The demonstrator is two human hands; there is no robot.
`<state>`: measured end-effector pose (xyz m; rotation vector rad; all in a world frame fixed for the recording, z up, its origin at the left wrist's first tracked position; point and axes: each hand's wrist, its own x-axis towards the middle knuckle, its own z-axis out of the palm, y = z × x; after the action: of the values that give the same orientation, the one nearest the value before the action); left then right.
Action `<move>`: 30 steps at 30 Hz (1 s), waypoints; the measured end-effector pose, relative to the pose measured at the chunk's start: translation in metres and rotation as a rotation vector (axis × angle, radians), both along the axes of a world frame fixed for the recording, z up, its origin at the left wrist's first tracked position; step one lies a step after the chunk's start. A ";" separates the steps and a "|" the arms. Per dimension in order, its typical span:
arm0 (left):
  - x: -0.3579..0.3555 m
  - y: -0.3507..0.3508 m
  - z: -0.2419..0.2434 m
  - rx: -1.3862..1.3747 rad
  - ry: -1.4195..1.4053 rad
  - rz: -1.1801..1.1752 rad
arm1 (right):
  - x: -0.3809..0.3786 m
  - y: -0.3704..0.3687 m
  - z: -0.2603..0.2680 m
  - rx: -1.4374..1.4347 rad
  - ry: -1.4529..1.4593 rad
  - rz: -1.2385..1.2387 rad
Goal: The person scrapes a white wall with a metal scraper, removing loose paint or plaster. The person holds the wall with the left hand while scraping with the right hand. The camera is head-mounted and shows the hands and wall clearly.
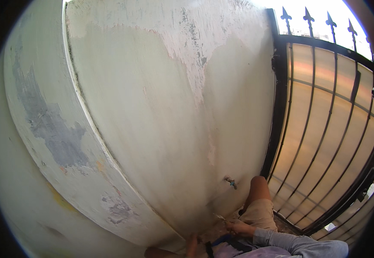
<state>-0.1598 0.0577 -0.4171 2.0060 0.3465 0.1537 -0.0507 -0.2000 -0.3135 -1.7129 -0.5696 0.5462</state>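
Low in the view my right hand [238, 227] is closed around a small hand tool with a pale, narrow end [219, 217], perhaps a scraper or brush. The tool points up and left, close to the foot of the painted wall [141, 129]; I cannot tell whether it touches it. My left hand [192, 242] is near the bottom edge, left of the right one. A small dark thing shows beside it, and whether the fingers grip it is unclear. Grey patches and peeling paint mark the wall.
A brass tap [230, 182] with a blue-green part juts from the wall near my bent bare knee [259, 190]. On the right stands a black metal gate [280, 96] with spear-shaped tips and translucent panels. A raised ridge [103, 142] runs down the wall.
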 end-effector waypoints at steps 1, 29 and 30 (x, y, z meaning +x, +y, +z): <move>0.008 0.000 -0.006 -0.136 -0.014 0.053 | 0.007 0.003 0.025 0.130 0.382 -0.095; 0.026 -0.007 0.095 -0.274 0.059 -0.055 | 0.158 0.026 0.306 0.630 -0.617 -0.394; 0.028 -0.004 0.109 -0.269 0.062 -0.072 | 0.153 0.032 0.317 0.691 -0.578 -0.323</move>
<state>-0.1323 0.0541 -0.3085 1.7569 0.3161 -0.0011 0.1023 -0.1676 0.0031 -1.2320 -0.7560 -0.3710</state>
